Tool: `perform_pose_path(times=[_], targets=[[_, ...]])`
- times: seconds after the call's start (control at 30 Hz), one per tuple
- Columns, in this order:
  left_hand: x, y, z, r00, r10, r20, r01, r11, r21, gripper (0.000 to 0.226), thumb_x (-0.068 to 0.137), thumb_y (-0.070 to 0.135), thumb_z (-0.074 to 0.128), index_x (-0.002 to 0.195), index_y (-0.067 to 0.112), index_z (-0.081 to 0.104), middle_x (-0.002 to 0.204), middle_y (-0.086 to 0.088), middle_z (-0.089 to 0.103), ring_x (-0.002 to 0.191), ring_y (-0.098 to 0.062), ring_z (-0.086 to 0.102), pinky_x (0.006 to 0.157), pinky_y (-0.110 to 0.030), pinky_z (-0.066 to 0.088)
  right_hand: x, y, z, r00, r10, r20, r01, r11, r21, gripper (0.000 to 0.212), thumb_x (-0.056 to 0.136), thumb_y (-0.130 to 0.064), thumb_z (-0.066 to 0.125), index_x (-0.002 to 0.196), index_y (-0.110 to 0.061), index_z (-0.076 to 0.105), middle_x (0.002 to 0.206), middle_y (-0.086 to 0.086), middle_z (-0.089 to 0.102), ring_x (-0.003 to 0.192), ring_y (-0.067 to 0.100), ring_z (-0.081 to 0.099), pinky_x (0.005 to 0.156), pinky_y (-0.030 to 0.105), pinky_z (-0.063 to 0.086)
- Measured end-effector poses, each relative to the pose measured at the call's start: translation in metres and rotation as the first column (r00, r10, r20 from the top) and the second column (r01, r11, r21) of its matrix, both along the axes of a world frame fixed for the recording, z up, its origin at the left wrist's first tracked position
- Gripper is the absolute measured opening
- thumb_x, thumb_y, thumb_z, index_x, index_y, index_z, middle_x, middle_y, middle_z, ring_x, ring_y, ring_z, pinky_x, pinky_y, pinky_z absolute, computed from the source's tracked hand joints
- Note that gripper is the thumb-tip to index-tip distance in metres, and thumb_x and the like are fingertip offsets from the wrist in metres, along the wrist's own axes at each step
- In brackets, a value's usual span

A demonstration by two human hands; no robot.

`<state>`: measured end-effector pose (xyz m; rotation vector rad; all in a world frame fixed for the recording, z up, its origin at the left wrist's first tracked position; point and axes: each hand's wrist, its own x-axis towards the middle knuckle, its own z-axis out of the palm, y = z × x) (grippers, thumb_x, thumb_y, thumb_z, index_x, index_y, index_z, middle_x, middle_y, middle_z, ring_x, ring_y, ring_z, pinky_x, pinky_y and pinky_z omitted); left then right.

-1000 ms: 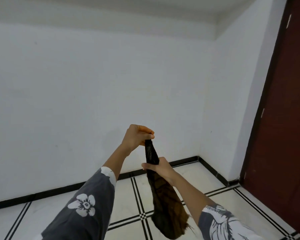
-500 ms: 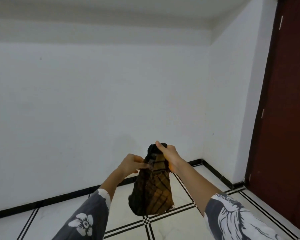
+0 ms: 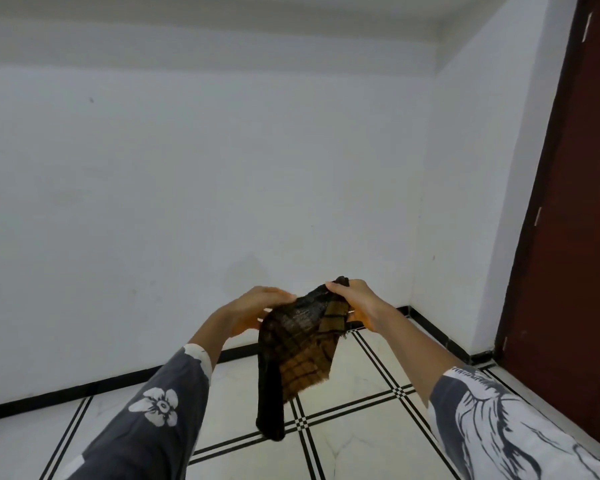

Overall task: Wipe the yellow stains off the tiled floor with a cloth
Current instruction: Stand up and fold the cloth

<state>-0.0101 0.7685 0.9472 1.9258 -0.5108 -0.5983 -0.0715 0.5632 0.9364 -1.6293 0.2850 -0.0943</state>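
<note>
A dark brown and black checked cloth [image 3: 300, 344] hangs in the air in front of me, above the white tiled floor [image 3: 354, 441]. My right hand [image 3: 355, 301] pinches the cloth's top corner. My left hand [image 3: 255, 308] is at the cloth's upper left edge, its fingers partly behind the fabric and blurred. The lower end of the cloth dangles in a dark strip. No yellow stains show on the visible tiles.
White walls meet in a corner [image 3: 413, 303] ahead, with a black skirting [image 3: 84, 386] along the floor. A dark red door [image 3: 575, 237] stands at the right. The tiles have black double-line borders.
The cloth was stretched long between a high left hand and a lower right hand. The right hand then took the top, and both hands now spread it wider.
</note>
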Motion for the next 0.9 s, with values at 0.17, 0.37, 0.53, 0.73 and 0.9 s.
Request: perform_pose_path(times=[0.17, 0.37, 0.53, 0.73, 0.9], targets=[[-0.011, -0.01, -0.012, 0.879, -0.329, -0.344, 0.421, 0.874, 0.241, 0.066, 0.057, 0.033, 0.082, 0.114, 0.011, 0.06, 0.116, -0.006, 0.065, 0.108, -0.02, 0.062, 0.093, -0.031, 0.051, 0.004, 0.012, 0.008, 0.997, 0.076, 0.033, -0.07, 0.988, -0.139, 0.032, 0.09, -0.03, 0.058, 0.105, -0.002, 0.059, 0.096, 0.01, 0.063, 0.089, 0.022, 0.06, 0.067, 0.029, 0.052], [-0.009, -0.009, -0.018, 0.906, -0.314, -0.283, 0.29, 0.949, -0.124, 0.056, 0.071, 0.029, 0.079, 0.12, 0.009, 0.06, 0.118, -0.012, 0.065, 0.11, -0.026, 0.062, 0.085, -0.037, 0.053, 0.009, 0.006, -0.02, 0.981, -0.065, -0.185, 0.016, 0.967, -0.255, 0.067, 0.087, -0.062, 0.039, 0.113, -0.002, 0.054, 0.111, 0.016, 0.062, 0.094, 0.032, 0.063, 0.076, 0.042, 0.052], [-0.014, -0.017, -0.02, 0.96, -0.093, -0.264, 0.008, 0.952, -0.307, 0.032, 0.083, 0.017, 0.066, 0.113, 0.005, 0.061, 0.111, -0.013, 0.067, 0.097, -0.023, 0.067, 0.073, -0.031, 0.057, 0.001, -0.011, -0.058, 0.899, -0.066, -0.433, -0.019, 0.982, -0.189, 0.085, 0.087, -0.07, 0.015, 0.127, -0.004, 0.051, 0.125, 0.014, 0.055, 0.118, 0.032, 0.05, 0.1, 0.042, 0.04], [-0.021, -0.028, -0.02, 0.929, -0.038, -0.369, -0.082, 0.949, -0.305, 0.037, 0.082, 0.017, 0.067, 0.116, 0.005, 0.058, 0.107, -0.017, 0.067, 0.097, -0.029, 0.065, 0.082, -0.037, 0.054, -0.017, -0.012, -0.083, 0.814, 0.296, -0.499, -0.255, 0.955, 0.15, 0.086, 0.073, -0.078, 0.042, 0.126, -0.012, 0.054, 0.127, 0.016, 0.057, 0.114, 0.029, 0.055, 0.099, 0.043, 0.043], [-0.027, -0.031, -0.019, 0.902, -0.078, -0.425, -0.067, 0.946, -0.316, 0.041, 0.079, 0.017, 0.066, 0.117, 0.004, 0.058, 0.107, -0.016, 0.068, 0.095, -0.028, 0.065, 0.081, -0.035, 0.055, -0.026, -0.006, -0.084, 0.906, 0.364, -0.216, -0.231, 0.853, 0.468, 0.078, 0.084, -0.072, 0.027, 0.127, -0.014, 0.055, 0.123, 0.016, 0.06, 0.114, 0.03, 0.056, 0.088, 0.042, 0.046]])
